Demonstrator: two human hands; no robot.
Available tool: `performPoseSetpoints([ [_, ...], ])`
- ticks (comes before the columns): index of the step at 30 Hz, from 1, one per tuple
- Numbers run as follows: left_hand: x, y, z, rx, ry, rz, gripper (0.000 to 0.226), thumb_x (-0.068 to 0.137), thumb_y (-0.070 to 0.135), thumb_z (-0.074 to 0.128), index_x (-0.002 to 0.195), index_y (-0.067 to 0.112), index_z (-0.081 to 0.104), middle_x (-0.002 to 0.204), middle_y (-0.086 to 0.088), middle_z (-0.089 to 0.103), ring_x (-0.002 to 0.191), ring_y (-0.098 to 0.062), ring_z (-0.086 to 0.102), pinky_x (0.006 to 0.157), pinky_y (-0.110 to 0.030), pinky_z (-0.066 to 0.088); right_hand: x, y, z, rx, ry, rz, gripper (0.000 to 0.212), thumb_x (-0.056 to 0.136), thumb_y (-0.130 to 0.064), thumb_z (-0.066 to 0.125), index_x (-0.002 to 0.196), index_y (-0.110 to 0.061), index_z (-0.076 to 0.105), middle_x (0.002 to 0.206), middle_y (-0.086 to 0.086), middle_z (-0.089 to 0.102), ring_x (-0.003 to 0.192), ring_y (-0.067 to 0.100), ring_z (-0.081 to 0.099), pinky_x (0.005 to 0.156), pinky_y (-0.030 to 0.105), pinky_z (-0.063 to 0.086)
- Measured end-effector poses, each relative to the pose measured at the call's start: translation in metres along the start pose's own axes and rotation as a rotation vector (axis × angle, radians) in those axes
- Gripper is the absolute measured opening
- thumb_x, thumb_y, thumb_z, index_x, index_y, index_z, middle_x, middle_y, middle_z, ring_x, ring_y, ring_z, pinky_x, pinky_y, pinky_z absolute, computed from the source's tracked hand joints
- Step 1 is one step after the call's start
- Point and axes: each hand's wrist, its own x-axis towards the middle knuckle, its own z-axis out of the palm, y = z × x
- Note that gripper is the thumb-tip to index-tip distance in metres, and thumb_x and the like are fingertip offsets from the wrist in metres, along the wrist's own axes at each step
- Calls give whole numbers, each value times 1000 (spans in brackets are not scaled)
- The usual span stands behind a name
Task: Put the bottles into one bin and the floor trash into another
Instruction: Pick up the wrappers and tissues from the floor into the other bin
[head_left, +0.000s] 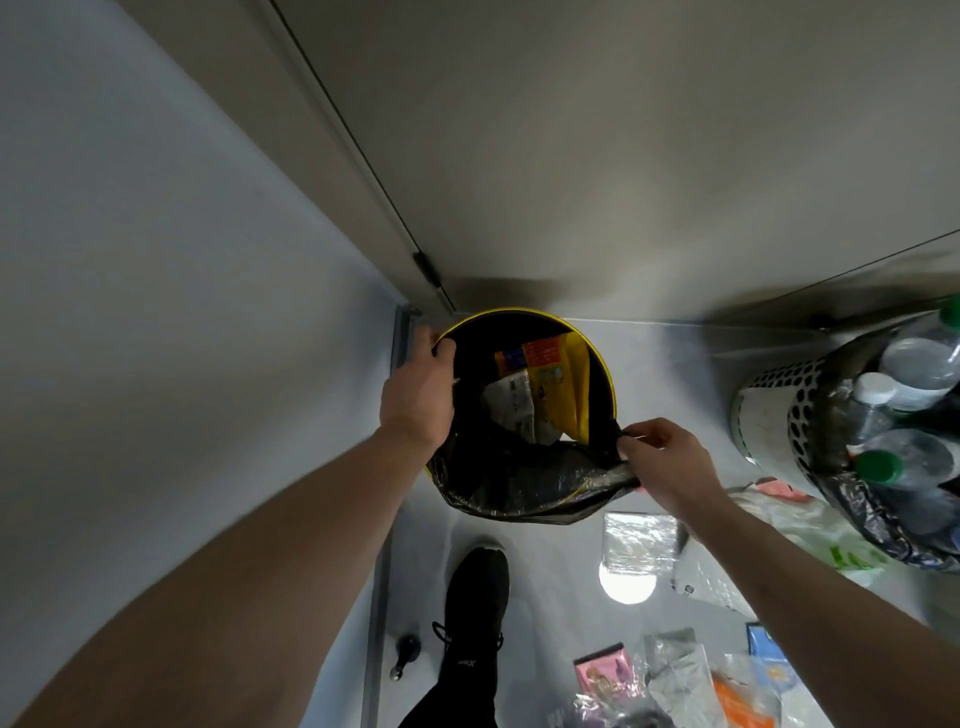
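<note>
While both hands work the black liner (524, 483) at the yellow bin (605, 364), the floor trash waits behind them, toward my feet. My left hand (418, 395) curls over the liner's edge at the bin's far-left rim; my right hand (662, 462) pinches the liner's near-right edge between thumb and fingertips, pulling it wide. A few wrappers (540, 395) already lie inside. The bottles (904, 410) sit in the perforated bin (779, 410) to the right, so that half looks done, though blur at the frame's edge may hide a stray one. What counts next is the scatter of packets (639, 540) on the floor, lying below and right of the yellow bin, just under my right forearm. My right hand is nearer, so I judge it should let go and reach down, while the left keeps the mouth open. More litter (675, 670) lies lower right, beside my shoe (475, 603).
</note>
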Motion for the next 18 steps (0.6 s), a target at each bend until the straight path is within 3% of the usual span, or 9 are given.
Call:
performPoseSetpoints([
  [2, -11, -7, 1, -148, 33, -34, 43, 78, -3, 66, 113, 18, 52, 129, -6, 49, 70, -31, 62, 63, -42, 57, -3, -2, 2, -39, 17, -42, 9, 86, -35, 70, 88, -27, 73, 83, -10, 72, 79, 12, 67, 63, 24, 51],
  [5, -33, -16, -4, -359, 184, -92, 28, 83, -6, 56, 96, 18, 62, 126, 3, 51, 72, -18, 58, 64, -27, 49, -10, -1, 0, -51, 137, -139, 17, 94, -32, 63, 83, -24, 72, 80, -9, 70, 77, 8, 63, 57, 19, 41],
  [8, -51, -24, -15, -339, 218, -74, 27, 85, -4, 56, 90, 22, 62, 125, 9, 51, 63, -11, 53, 53, -14, 36, -20, -2, -1, -25, 260, -197, 17, 98, -28, 56, 88, -21, 67, 83, -7, 69, 74, 6, 60, 56, 22, 41],
  [10, -53, -19, -21, -252, 186, 40, 23, 86, 2, 58, 94, 23, 63, 124, 11, 51, 63, -12, 53, 51, -19, 37, -23, -2, 2, -37, 243, -245, 12, 99, -27, 55, 94, -23, 65, 85, -7, 71, 71, 9, 63, 58, 29, 46],
  [13, -34, 6, -27, -210, 140, 180, 20, 87, 14, 61, 105, 22, 60, 122, 10, 53, 80, -17, 61, 60, -31, 51, -21, -6, 5, -58, 204, -297, 8, 100, -27, 55, 99, -29, 62, 93, -8, 75, 70, 16, 67, 63, 34, 49],
  [15, -11, 21, -25, -183, 55, 159, 30, 86, 15, 62, 116, 22, 57, 126, 7, 54, 86, -26, 65, 68, -39, 55, -17, -14, 5, -58, 218, -356, 8, 101, -22, 52, 99, -27, 59, 95, -9, 74, 73, 21, 66, 65, 33, 45],
  [18, 22, 33, -16, -9, -126, 165, 53, 86, 7, 63, 137, 16, 49, 137, -4, 52, 104, -35, 65, 81, -44, 55, -16, -30, 3, -11, 198, -483, 9, 103, -15, 49, 100, -22, 54, 83, -16, 68, 70, 22, 62, 63, 36, 44],
])
